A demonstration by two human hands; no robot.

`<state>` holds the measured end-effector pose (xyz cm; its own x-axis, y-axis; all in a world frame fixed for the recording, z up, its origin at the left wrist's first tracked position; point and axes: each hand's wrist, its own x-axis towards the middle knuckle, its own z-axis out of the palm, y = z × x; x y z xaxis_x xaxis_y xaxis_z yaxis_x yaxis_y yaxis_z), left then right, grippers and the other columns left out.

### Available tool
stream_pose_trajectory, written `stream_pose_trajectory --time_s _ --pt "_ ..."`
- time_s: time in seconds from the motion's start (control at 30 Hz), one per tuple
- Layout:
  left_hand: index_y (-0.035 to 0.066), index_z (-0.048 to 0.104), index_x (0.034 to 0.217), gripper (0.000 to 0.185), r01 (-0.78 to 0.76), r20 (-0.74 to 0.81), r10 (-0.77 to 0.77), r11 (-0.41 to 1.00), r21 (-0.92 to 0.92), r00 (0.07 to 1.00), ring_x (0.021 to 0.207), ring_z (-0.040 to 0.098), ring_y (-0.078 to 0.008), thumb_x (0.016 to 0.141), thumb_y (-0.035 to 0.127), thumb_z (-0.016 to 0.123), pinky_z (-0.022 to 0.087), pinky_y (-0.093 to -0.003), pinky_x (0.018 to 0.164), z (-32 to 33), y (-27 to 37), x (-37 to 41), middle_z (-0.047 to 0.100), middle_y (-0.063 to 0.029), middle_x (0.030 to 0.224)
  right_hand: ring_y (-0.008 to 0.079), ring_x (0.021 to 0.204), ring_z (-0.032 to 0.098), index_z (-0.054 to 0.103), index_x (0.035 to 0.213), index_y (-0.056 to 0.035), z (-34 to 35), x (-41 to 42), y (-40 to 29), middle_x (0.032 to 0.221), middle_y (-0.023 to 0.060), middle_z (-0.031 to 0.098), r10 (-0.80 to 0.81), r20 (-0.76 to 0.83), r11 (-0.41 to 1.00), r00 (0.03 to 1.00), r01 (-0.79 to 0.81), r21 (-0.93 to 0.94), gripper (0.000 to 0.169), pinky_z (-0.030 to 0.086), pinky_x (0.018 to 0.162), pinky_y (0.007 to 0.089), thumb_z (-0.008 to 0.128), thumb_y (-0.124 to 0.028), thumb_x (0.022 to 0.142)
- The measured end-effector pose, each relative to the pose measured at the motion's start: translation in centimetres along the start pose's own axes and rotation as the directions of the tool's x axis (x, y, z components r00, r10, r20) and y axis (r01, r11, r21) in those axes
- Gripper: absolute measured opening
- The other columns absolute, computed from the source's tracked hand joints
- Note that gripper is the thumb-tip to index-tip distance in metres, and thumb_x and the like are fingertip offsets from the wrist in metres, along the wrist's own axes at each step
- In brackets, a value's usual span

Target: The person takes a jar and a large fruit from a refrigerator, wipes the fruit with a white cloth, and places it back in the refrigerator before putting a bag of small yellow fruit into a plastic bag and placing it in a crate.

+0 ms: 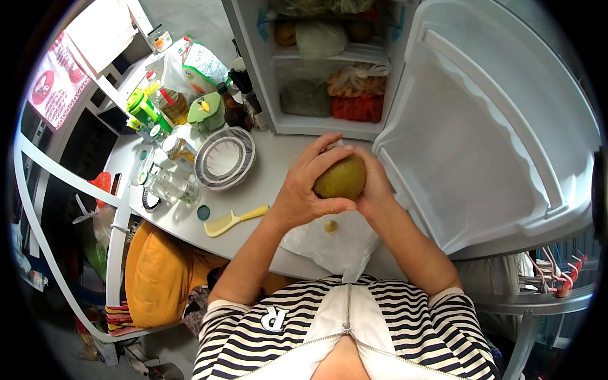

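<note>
A round yellow-green fruit is held between my two hands over the white table. My left hand wraps its left side, with the fingers over the top and the thumb below. My right hand supports it from the right; its fingers are partly hidden behind the fruit. Below them, a thin clear plastic bag lies on the table near my body. A small yellowish round spot shows on or in the bag; what it is I cannot tell.
An open refrigerator holds bagged food, its door swung to the right. On the left stand a film-wrapped bowl, glass jars, an oil bottle and a green-lidded container. A yellow comb lies near the front edge.
</note>
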<state>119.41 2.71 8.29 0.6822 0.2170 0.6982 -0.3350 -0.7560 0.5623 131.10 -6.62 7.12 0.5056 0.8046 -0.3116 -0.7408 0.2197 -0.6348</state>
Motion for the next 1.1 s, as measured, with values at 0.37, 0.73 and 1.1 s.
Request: stream_pose_trajectory --time_s 0.37,0.73,1.1 --pt "0.008 0.049 0.116 0.041 0.181 0.018 -0.765 0.129 -0.975 0.643 0.106 0.051 -0.0154 0.091 0.039 0.053 0.044 -0.0337 0.092 4.3 1.0 0.7 0.053 -0.0061 0.113 0.0184 0.101 0.052 0.054 0.109 -0.0017 0.3 1.2 1.1 0.106 0.0072 0.056 -0.715 0.262 0.48 0.648 0.727 -0.491 0.027 0.041 0.09 0.0314 0.041 -0.021 0.095" --pt "0.012 0.041 0.124 0.048 0.307 0.257 -0.709 -0.059 -0.95 0.657 0.102 0.056 -0.0208 0.092 0.046 0.048 0.051 -0.0349 0.082 3.6 -0.7 -0.6 0.053 -0.0075 0.113 0.0231 0.102 0.053 0.065 0.093 -0.005 -1.3 2.4 0.1 0.102 0.0085 0.061 -0.639 0.644 -0.019 0.421 0.828 -0.561 0.013 0.041 0.09 0.0326 0.058 -0.009 0.083" --pt "0.013 0.037 0.128 0.046 0.439 0.346 -0.631 -0.009 -0.898 0.694 0.088 0.061 -0.0198 0.092 0.042 0.048 0.054 -0.0333 0.069 3.8 -1.2 -0.9 0.053 -0.0081 0.115 0.0215 0.095 0.054 0.06 0.097 -0.0001 -0.3 2.1 -0.9 0.103 0.0118 0.058 -0.606 0.503 0.243 0.616 0.746 -0.62 0.022 0.041 0.085 0.0309 0.045 -0.016 0.09"
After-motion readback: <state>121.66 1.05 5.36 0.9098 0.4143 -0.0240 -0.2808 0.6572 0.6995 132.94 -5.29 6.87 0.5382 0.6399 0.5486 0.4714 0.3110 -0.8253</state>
